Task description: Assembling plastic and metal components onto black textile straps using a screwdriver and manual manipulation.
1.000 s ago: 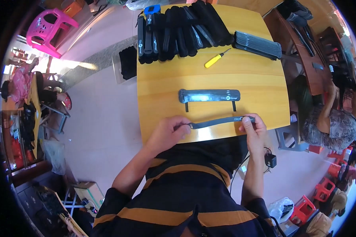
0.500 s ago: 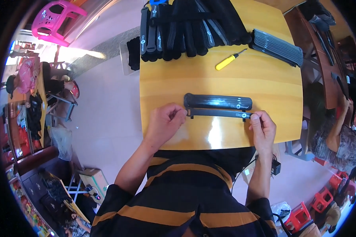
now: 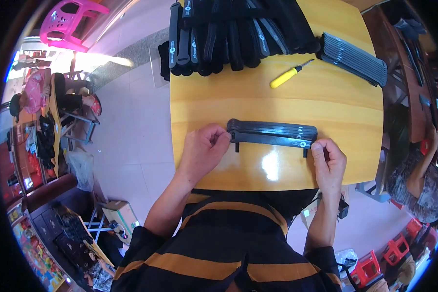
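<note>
A black strap (image 3: pixel 272 139) with a pale printed mark is stretched flat between my two hands. My left hand (image 3: pixel 203 150) pinches its left end, and my right hand (image 3: pixel 329 163) pinches its right end between thumb and fingers. Right behind it lies a small stack of similar black straps (image 3: pixel 272 126), which the held strap overlaps along its near edge. Two short black prongs (image 3: pixel 305 153) stick out on the near side, one close to each hand; what they belong to is hidden under the straps.
A yellow-handled screwdriver (image 3: pixel 284 78) lies farther back on the wooden table (image 3: pixel 209 100). Behind it are a big pile of black straps (image 3: pixel 236 41) and, at the back right, a neat row of straps (image 3: pixel 353 58). Another person (image 3: pixel 418 180) sits at the right.
The held strap has moved back from just in front of the stack to against and partly over it. Both hands keep their pinch on its ends.
</note>
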The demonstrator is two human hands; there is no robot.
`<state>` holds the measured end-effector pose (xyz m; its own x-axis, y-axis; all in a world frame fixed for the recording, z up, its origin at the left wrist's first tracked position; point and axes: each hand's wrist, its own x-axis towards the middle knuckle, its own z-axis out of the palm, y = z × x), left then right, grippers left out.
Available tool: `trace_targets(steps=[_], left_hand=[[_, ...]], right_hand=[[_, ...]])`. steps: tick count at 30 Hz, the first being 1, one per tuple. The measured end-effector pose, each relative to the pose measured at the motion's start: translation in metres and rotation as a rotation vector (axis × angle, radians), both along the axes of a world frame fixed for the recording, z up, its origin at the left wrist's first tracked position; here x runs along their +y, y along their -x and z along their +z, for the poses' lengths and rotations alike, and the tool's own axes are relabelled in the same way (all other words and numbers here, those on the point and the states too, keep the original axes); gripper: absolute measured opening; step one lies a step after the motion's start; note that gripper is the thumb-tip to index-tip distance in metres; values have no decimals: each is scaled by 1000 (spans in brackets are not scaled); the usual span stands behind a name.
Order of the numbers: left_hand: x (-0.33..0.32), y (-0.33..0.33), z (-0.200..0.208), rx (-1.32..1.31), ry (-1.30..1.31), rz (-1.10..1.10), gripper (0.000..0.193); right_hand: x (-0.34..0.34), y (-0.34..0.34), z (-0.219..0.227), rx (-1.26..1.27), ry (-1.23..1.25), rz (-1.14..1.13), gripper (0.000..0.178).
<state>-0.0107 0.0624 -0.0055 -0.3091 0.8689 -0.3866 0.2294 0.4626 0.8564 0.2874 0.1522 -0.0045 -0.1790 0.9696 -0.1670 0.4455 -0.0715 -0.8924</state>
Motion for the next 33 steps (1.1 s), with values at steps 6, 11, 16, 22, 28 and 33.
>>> trace_targets(steps=[6, 11, 16, 22, 28, 33], left_hand=[[0, 0, -3, 62, -16, -11, 18], [1, -1, -4, 94, -19, -19, 18], [6, -2, 0, 180, -59, -47, 20], [6, -4, 3, 157, -24, -13, 16], [5, -1, -1, 181, -59, -36, 18], [8, -3, 4, 197, -53, -15, 15]], right_hand=[[2, 3, -2, 9, -4, -15, 17], [3, 4, 0, -13, -8, -26, 17], [3, 5, -1, -32, 2, -37, 17], [4, 9, 0, -83, -18, -34, 18], [4, 12, 1, -124, -40, -42, 17], [5, 13, 3, -140, -49, -45, 17]])
